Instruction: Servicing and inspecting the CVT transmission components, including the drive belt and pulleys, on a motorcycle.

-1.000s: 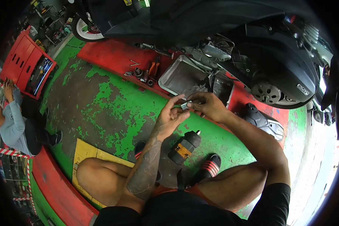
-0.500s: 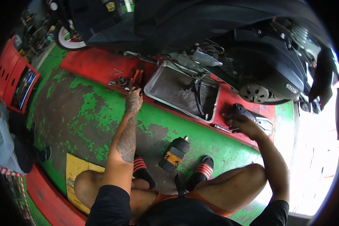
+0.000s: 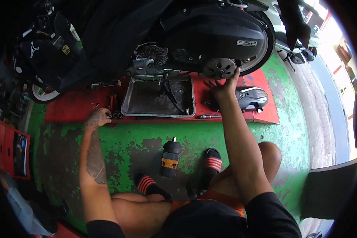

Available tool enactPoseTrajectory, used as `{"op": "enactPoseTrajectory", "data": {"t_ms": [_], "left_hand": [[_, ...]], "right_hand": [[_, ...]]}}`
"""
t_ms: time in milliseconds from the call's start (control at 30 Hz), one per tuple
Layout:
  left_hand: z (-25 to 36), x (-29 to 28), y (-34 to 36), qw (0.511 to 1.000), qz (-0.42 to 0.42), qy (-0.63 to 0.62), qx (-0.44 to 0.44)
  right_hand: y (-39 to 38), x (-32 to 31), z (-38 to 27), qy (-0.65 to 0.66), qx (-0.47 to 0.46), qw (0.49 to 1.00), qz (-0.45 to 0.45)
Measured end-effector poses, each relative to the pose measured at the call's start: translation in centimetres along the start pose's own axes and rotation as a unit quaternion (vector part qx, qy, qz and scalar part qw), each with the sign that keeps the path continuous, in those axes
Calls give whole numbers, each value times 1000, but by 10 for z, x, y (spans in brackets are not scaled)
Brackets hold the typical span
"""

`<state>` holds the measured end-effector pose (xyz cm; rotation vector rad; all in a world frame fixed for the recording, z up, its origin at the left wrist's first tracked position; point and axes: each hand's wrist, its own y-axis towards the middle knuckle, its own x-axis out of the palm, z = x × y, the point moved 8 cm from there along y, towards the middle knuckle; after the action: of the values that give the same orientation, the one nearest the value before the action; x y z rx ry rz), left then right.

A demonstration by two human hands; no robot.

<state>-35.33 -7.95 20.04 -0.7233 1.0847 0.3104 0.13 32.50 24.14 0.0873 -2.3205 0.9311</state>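
Note:
My right hand [image 3: 225, 90] reaches up with fingers apart at the round metal clutch drum [image 3: 218, 69] on the scooter's lower side. Whether the fingertips touch the drum, I cannot tell. Low on the red platform [image 3: 71, 109], my left hand [image 3: 99, 117] has its fingers curled beside several small metal sockets [image 3: 117, 115]. What it holds, if anything, is hidden. Orange-handled pliers [image 3: 113, 104] lie just above the sockets. Between my hands sits a shallow metal tray [image 3: 141, 95] with a black hose-like part [image 3: 170, 97] across it.
A dark scooter [image 3: 210, 33] stands over the platform. A grey-black cover [image 3: 252, 98] lies right of my right hand, a metal socket tool [image 3: 209, 117] by the front edge. A black and yellow impact wrench [image 3: 170, 158] stands on the green floor between my feet. A person [image 3: 25, 210] is at lower left.
My right hand has moved from the platform beside the cover up to the clutch drum, its fingers spreading. My left hand stays by the sockets. The view has swung to the right.

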Motion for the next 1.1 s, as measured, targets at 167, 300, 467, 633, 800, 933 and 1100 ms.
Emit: {"op": "enactPoseTrajectory", "data": {"t_ms": [167, 300, 467, 633, 800, 933, 1100], "left_hand": [[76, -40, -63, 979, 56, 190, 44], [149, -35, -137, 980, -1, 189, 66], [177, 13, -165, 982, -14, 151, 110], [172, 33, -160, 992, -95, 24, 79], [150, 43, -157, 992, -121, 31, 35], [127, 57, -160, 988, -151, 11, -11], [119, 61, -159, 985, -169, -13, -33]], "right_hand": [[57, 55, -37, 49, -79, 951, -294], [64, 50, -13, 95, -3, 982, -161], [17, 34, 3, 217, 11, 952, -216], [-18, -22, 38, 298, -16, 937, -183], [-10, -63, 65, 327, -39, 911, -249], [-16, -56, 73, 311, 15, 896, -316], [-43, -37, 57, 326, 0, 854, -405]]}}
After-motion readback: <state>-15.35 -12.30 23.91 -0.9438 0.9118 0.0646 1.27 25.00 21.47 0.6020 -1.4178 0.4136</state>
